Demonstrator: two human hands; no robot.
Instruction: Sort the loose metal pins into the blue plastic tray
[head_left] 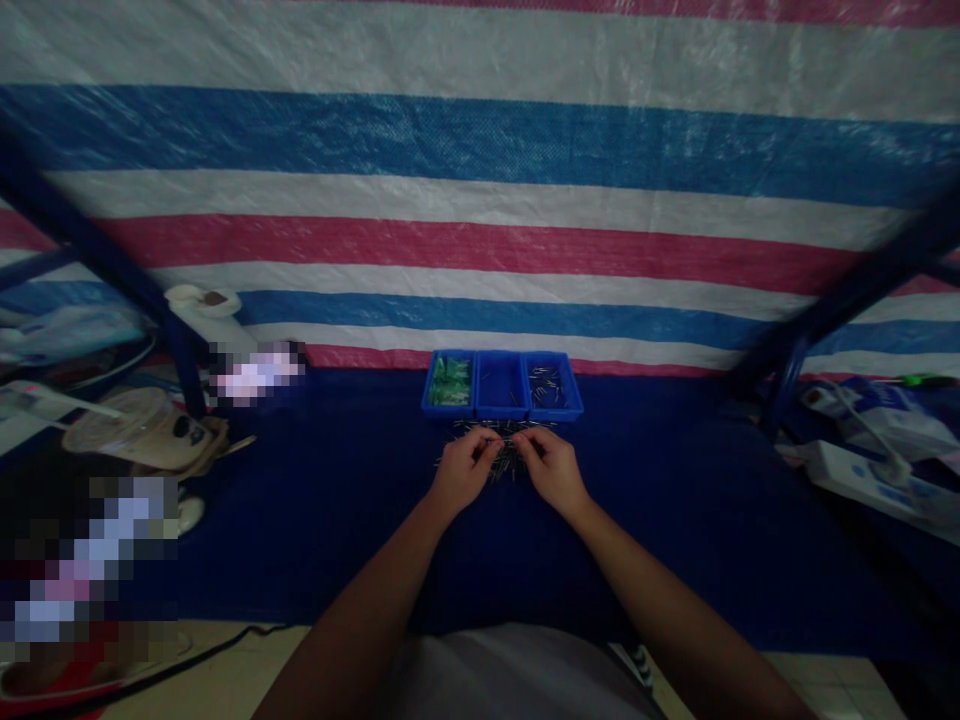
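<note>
Left hand (465, 470): fingers narrow; cannot tell whether holding
Right hand (553, 470): likewise
Thin pieces (509, 465): heaped between hands
Blue tray (501, 412): just beyond

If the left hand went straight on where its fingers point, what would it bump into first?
Probably the right hand, which faces the left hand close by. It's too dim to tell whether one of the skinny sticks sits between them.

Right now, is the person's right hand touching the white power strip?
Apart: in the head view, blue tabletop shows between the right hand and the white power strip. The hand is by the pile of thin pieces.
</note>
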